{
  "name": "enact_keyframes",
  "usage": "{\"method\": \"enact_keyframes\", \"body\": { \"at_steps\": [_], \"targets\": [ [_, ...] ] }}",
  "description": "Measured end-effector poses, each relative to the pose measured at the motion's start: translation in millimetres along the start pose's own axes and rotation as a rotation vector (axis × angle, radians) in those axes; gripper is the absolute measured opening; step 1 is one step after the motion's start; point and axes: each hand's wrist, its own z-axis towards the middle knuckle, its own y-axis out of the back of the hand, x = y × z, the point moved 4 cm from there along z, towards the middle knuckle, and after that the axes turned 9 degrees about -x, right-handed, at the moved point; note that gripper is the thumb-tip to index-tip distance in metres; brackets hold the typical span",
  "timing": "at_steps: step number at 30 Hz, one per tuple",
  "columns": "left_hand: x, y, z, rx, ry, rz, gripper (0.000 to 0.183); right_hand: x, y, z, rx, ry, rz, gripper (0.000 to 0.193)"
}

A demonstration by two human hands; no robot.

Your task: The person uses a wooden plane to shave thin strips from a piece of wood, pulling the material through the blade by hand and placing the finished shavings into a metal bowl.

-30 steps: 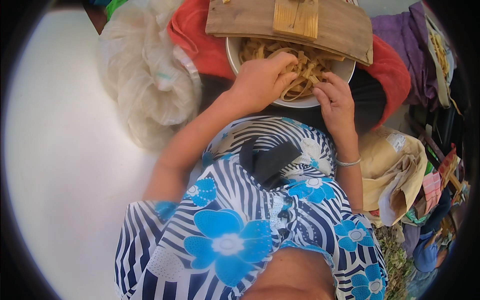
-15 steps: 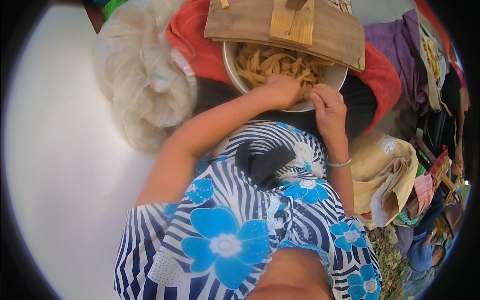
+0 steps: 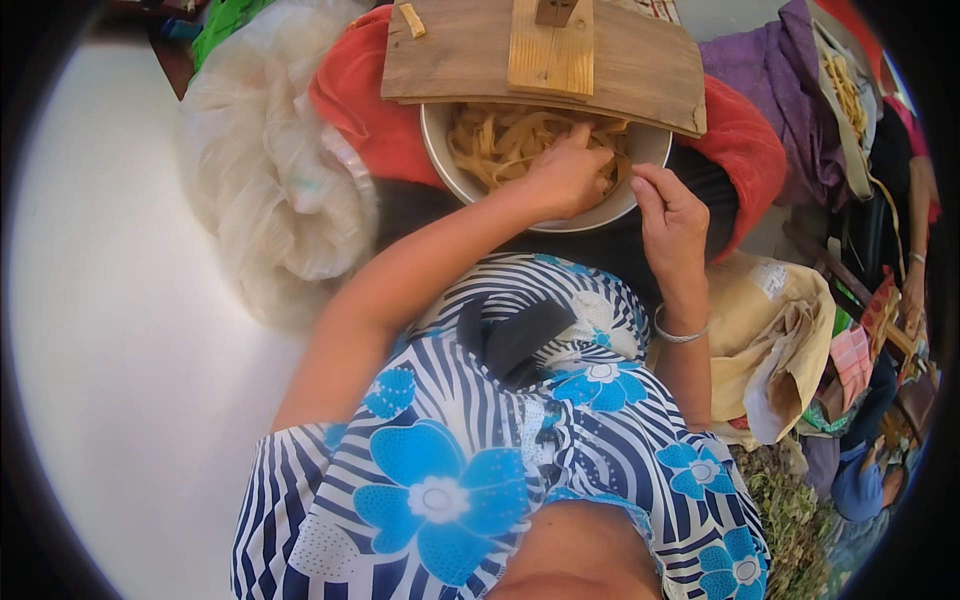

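Observation:
A pale metal bowl [image 3: 436,150] full of tan, flat, ribbon-like strips [image 3: 490,135] sits on my lap. My left hand [image 3: 570,178] reaches into it from the left, its fingers apart and touching the strips; their tips are partly hidden. At the bowl's right rim my right hand [image 3: 672,215] is closed in a pinch, thumb against forefinger. Whatever lies in that pinch is too small to make out. Over the bowl's far side lies a wooden board [image 3: 450,65] with a lighter wood block [image 3: 550,50] fixed on it.
A bunched translucent plastic bag [image 3: 270,180] lies left of my lap, beside a pale smooth surface [image 3: 110,330]. Red cloth [image 3: 745,150] shows on both sides of the bowl. On the right are a brown paper bag [image 3: 760,350], a purple cloth [image 3: 775,95] and other people.
My left hand has moved deeper into the bowl and opened its fingers among the strips. My right hand has drawn slightly away to the right, still pinched. The view has shifted slightly.

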Motion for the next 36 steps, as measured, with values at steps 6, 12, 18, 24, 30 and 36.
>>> {"method": "enact_keyframes", "body": {
  "at_steps": [6, 12, 18, 24, 30, 36],
  "targets": [
    [6.3, -19.7, 24.2, -0.076, -0.193, -0.023, 0.031, 4.4, 10.8, -8.7, -0.096, -0.102, 0.096, 0.014],
    [-51.7, 32.8, -5.9, 0.061, -0.247, -0.322, 0.017, 48.5, 20.2, 17.9, -0.182, 0.537, -0.204, 0.018],
    [-79.1, 76.6, -10.4, 0.036, -0.266, -0.511, 0.024, 53.4, 19.4, 38.8, -0.108, 0.257, -0.086, 0.017],
    [-80.2, 141.6, -1.9, -0.036, -0.226, -0.168, 0.021, 41.3, 5.0, 50.1, 0.203, 0.070, 0.089, 0.017],
    [-48.9, 166.9, 13.3, -0.234, -0.190, -0.160, 0.019, 63.1, 3.8, 28.4, 0.317, -0.176, 0.462, 0.014],
    [-52.3, 139.2, 6.8, -0.342, -0.091, -0.106, 0.025, 63.3, 5.8, 48.1, -0.236, 0.235, 0.201, 0.020]
  ]
}}
